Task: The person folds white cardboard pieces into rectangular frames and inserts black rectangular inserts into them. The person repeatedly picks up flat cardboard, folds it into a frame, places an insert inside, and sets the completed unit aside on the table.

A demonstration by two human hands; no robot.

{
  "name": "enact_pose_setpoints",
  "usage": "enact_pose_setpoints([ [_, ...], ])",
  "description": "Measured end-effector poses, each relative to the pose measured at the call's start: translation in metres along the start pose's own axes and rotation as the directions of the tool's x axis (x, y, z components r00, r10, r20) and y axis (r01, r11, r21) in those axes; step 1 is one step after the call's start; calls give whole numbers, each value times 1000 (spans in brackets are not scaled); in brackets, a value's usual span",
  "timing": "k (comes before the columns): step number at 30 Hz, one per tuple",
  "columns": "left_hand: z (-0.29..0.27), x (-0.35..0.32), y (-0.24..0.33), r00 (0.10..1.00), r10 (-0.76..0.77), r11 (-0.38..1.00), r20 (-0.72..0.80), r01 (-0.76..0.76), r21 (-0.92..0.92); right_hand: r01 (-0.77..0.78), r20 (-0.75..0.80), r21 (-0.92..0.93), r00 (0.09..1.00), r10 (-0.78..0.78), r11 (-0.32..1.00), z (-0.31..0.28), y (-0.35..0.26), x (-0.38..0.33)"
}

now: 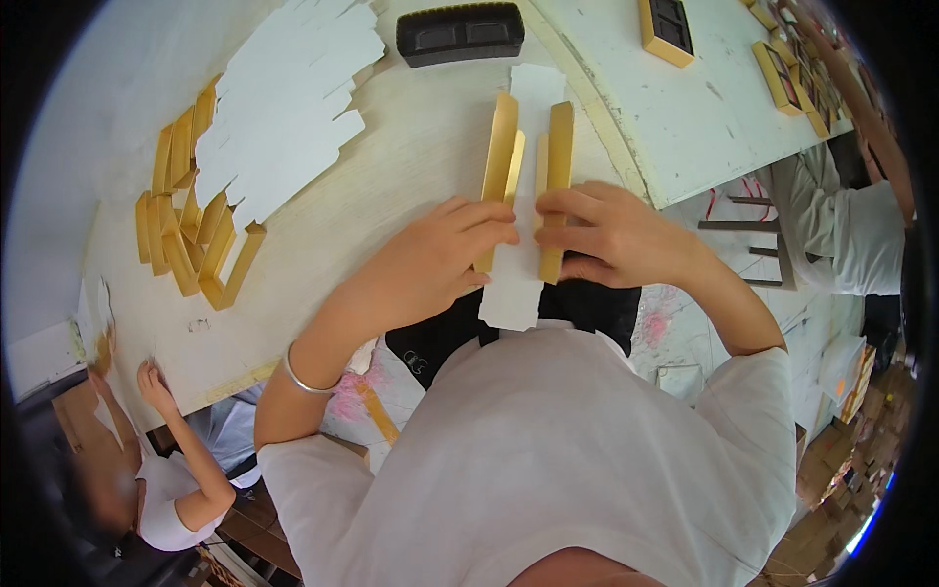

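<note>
A long white card strip [523, 284] lies before me at the table's near edge, its near end over my lap. Folded gold card flaps stand along both its long sides, a left flap [500, 147] and a right flap [559, 147]. Whether they are joined to the white card I cannot tell. My left hand [440, 249] is closed round the near part of the left flap, fingers over its top, thumb lower down. On the other side my right hand [621, 235] grips the near part of the right flap, fingertips reaching over onto its inner side.
A pile of flat white card pieces [284, 108] covers the table's left part, beside several folded gold card frames [181, 235]. Beyond the strip sits a black plastic tray [460, 37]. Gold boxes with dark inserts [668, 29] lie far right. Co-workers sit left [186, 489] and right [851, 235].
</note>
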State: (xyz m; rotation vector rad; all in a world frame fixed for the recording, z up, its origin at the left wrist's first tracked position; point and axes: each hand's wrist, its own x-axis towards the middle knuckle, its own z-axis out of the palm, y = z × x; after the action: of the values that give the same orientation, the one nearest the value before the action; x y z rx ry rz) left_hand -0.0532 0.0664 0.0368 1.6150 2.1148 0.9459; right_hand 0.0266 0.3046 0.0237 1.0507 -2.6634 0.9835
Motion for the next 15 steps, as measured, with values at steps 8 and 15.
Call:
enact_pose_setpoints([
  [8,39,18,10,945,-168,984,-280,145,-102,-288,0,316,953,304,904,19,-7,0],
  [15,48,18,15,900,-284,955,-331,235,-181,-184,-74,84,979,190,979,15,-27,-17],
])
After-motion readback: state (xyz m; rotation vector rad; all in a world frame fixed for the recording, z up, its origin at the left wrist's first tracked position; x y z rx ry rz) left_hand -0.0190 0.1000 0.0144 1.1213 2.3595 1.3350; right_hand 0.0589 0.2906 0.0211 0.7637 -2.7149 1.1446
